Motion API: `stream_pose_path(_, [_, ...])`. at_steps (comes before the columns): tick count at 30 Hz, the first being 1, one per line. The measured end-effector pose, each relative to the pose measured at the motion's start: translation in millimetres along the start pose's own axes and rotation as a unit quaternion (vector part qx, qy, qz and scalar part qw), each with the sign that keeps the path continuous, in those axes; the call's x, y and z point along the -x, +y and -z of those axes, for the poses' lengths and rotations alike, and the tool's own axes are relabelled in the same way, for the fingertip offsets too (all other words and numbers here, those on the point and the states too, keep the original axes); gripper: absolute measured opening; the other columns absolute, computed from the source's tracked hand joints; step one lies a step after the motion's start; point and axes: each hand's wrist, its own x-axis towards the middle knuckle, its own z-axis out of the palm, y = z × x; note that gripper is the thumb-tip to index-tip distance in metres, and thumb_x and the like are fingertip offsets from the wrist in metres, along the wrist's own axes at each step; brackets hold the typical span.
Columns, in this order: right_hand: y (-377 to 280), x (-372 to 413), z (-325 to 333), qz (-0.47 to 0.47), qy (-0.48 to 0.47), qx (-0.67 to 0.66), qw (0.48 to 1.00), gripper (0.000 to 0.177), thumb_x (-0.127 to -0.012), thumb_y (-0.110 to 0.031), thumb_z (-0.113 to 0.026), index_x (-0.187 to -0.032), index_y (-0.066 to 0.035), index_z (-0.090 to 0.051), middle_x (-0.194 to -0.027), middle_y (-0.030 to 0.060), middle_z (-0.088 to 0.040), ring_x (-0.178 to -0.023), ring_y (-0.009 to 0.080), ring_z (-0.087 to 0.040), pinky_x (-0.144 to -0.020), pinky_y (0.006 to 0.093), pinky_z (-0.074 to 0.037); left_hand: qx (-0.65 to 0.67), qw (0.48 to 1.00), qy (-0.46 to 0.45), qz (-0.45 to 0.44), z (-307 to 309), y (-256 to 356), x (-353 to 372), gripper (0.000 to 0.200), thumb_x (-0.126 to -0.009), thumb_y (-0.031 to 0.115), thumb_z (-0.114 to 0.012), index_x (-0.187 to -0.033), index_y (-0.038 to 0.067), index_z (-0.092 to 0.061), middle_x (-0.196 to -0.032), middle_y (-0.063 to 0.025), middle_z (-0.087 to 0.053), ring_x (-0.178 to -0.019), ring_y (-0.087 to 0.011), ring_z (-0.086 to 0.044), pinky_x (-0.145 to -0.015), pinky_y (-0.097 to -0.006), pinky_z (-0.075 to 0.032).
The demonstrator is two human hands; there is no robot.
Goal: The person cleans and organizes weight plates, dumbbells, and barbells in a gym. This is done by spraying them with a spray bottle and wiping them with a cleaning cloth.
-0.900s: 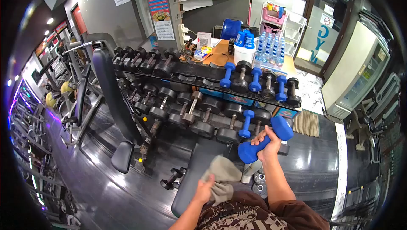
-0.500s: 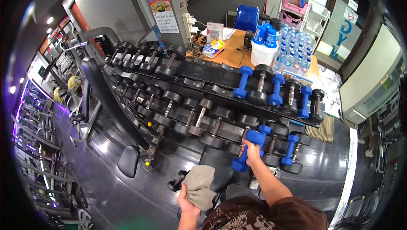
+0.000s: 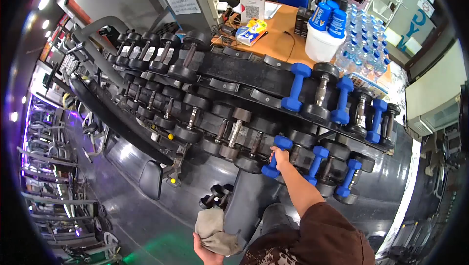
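My right hand (image 3: 281, 158) is wrapped round the handle of a blue dumbbell (image 3: 283, 142), whose two heads show above and below the fingers. It is at the front of the rack's lower tier, overlapping a black dumbbell there in this view. Just to its right, a second blue dumbbell (image 3: 320, 152) rests on the same tier, and a third (image 3: 350, 171) lies further along. Low in the view, my left hand (image 3: 207, 254) grips a crumpled grey-beige cloth (image 3: 211, 228). The cloth hangs beside a dark bench pad (image 3: 251, 192).
Black and blue dumbbells line the upper tier (image 3: 229, 70). Small black dumbbells (image 3: 215, 196) lie on the floor by the bench. A padded machine (image 3: 117, 118) stands left. Behind the rack, a wooden table (image 3: 281, 45) bears a white bucket (image 3: 323, 45) and several water bottles (image 3: 364, 45).
The blue dumbbell in my right hand has moved left and forward along the lower tier. My left hand and cloth sit lower in view. The camera has shifted closer to the rack.
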Motion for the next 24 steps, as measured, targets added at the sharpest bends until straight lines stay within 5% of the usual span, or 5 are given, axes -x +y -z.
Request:
stream_pose_path(5, [9,-30,-12,-0.029,0.033,0.01,0.999,0.016,-0.083,-0.015,-0.072,-0.077,-0.006,-0.06,-0.063,0.0066,-0.056,-0.049,0.0219,-0.056,-0.046,0.0387,-0.047,-0.015,0.991,0.129,0.038,11,3,5,0.062,-0.097,0.053,-0.053,-0.134,0.004,-0.053,-0.117,-0.0176,-0.067,-0.1,-0.0334,-0.066,-0.085,-0.0491,-0.056])
stream_pose_path(8, [13,-35,-10,-0.024,0.034,0.009,0.999,0.016,-0.081,-0.015,-0.074,-0.077,-0.004,-0.063,-0.064,0.0079,-0.059,-0.049,0.0221,-0.058,-0.045,0.0373,-0.047,0.048,0.99,0.094,0.096,55,0,2,0.055,-0.101,0.051,-0.046,-0.128,0.005,-0.058,-0.111,-0.0151,-0.067,-0.095,-0.0338,-0.066,-0.081,-0.0488,-0.056])
stream_pose_path(12, [16,-36,-7,-0.014,0.021,0.039,0.999,0.021,-0.083,-0.022,-0.076,-0.088,-0.006,-0.063,-0.07,0.0066,-0.059,-0.057,0.0222,-0.06,-0.051,0.0389,-0.049,0.04,0.997,0.039,0.045,13,-3,14,0.053,-0.1,0.044,-0.051,-0.133,0.003,-0.054,-0.121,-0.0151,-0.064,-0.104,-0.0311,-0.064,-0.087,-0.0467,-0.053])
stream_pose_path(19, [33,-5,33,0.234,0.081,0.318,0.915,0.046,-0.081,-0.03,-0.08,-0.108,0.0,-0.058,-0.094,0.0171,-0.064,-0.085,0.0274,-0.065,-0.082,0.0403,-0.053,-0.019,1.0,0.007,-0.019,14,-2,29,0.071,-0.097,0.059,-0.044,-0.142,0.004,-0.047,-0.136,-0.016,-0.057,-0.119,-0.0389,-0.058,-0.095,-0.0572,-0.05])
stream_pose_path(24, [61,78,88,0.403,0.024,0.381,0.832,0.031,-0.084,-0.022,-0.076,-0.102,-0.002,-0.061,-0.094,0.0134,-0.064,-0.084,0.0235,-0.064,-0.079,0.036,-0.053,-0.018,0.999,-0.038,-0.02,31,2,49,0.069,-0.099,0.059,-0.04,-0.137,0.002,-0.052,-0.132,-0.0158,-0.061,-0.114,-0.0357,-0.061,-0.093,-0.0522,-0.052])
